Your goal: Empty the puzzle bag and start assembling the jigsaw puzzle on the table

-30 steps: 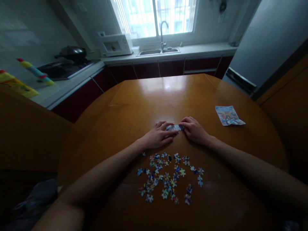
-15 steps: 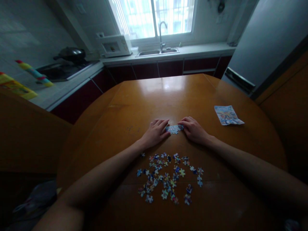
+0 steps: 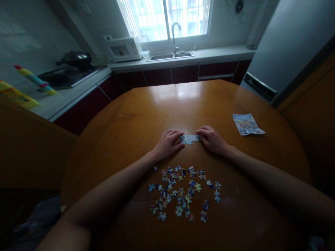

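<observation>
A small joined strip of jigsaw puzzle (image 3: 190, 139), pale blue and white with a straight far edge and a knobbly near edge, lies flat on the wooden table. My left hand (image 3: 170, 142) pinches its left end between thumb and fingers. At the right end, the bent fingers of my right hand (image 3: 211, 140) close on the strip and hide its corner. Nearer to me, between my forearms, many loose jigsaw pieces (image 3: 180, 197) are scattered in a heap, some overlapping, in blue, yellow, white and mixed colours.
A creased picture sheet (image 3: 247, 124) lies on the table (image 3: 146, 108) to the right. Beyond the table are a counter with a sink (image 3: 170, 56), a microwave (image 3: 123, 49) and a wok (image 3: 75, 58) on the stove. A fridge (image 3: 282, 45) stands at right.
My right hand has shifted slightly to the right, and more of the puzzle strip's right part shows between my hands. The loose pieces lie as before.
</observation>
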The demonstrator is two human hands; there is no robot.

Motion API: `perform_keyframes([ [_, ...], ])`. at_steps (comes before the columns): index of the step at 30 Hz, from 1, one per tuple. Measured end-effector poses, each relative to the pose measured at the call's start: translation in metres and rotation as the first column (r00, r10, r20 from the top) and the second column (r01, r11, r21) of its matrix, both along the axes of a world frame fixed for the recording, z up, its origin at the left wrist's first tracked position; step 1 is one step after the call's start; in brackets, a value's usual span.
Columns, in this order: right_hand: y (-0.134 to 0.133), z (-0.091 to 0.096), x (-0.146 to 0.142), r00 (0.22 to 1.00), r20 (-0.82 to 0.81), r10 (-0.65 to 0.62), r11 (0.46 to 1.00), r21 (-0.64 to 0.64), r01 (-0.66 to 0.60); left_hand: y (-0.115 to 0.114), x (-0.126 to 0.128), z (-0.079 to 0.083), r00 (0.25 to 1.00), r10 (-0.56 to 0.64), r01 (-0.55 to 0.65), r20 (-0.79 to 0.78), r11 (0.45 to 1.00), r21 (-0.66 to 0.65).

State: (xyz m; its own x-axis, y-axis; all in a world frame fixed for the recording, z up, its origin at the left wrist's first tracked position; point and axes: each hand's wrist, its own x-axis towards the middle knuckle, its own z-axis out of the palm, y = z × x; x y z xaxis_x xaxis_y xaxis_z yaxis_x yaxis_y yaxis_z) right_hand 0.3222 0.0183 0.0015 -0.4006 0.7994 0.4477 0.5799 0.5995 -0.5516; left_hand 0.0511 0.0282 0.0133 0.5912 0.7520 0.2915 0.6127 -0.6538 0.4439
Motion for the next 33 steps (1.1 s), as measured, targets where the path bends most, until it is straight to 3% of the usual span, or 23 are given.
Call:
perform_keyframes([
  [6,0.008,0.004,0.015,0.999,-0.042,-0.03,1.0,-0.012,0.029,0.0,0.0,0.001,1.0,-0.017,0.017,-0.004,1.0,0.012],
  [9,0.003,0.024,0.026,0.999,-0.048,-0.009,0.999,-0.039,0.007,0.0,0.0,0.002,1.0,-0.019,0.019,-0.006,1.0,0.012],
  [12,-0.02,0.054,0.029,0.989,-0.012,0.146,0.981,-0.126,-0.146,-0.001,0.0,0.002,1.0,-0.022,0.022,-0.011,1.0,0.016],
  [14,-0.047,0.071,0.027,0.944,0.023,0.329,0.921,-0.229,-0.315,-0.001,0.0,0.002,1.0,-0.026,0.026,-0.016,0.999,0.027],
  [16,-0.076,0.08,0.024,0.849,0.064,0.525,0.796,-0.389,-0.463,-0.001,0.0,0.002,0.999,-0.028,0.029,-0.024,0.999,0.037],
  [18,-0.101,0.081,0.023,0.776,0.085,0.625,0.704,-0.491,-0.513,0.0,0.001,0.002,0.999,-0.031,0.032,-0.03,0.999,0.042],
  [19,-0.111,0.079,0.024,0.757,0.101,0.646,0.688,-0.507,-0.52,0.0,0.001,0.002,0.999,-0.033,0.034,-0.03,0.999,0.043],
  [23,-0.131,0.068,0.028,0.75,0.204,0.63,0.736,-0.466,-0.491,0.001,0.0,0.001,0.999,-0.036,0.037,-0.028,0.998,0.046],
  [33,-0.132,0.057,0.019,0.732,0.358,0.58,0.814,-0.294,-0.501,0.001,0.0,0.001,0.999,-0.032,0.033,-0.029,0.998,0.051],
])
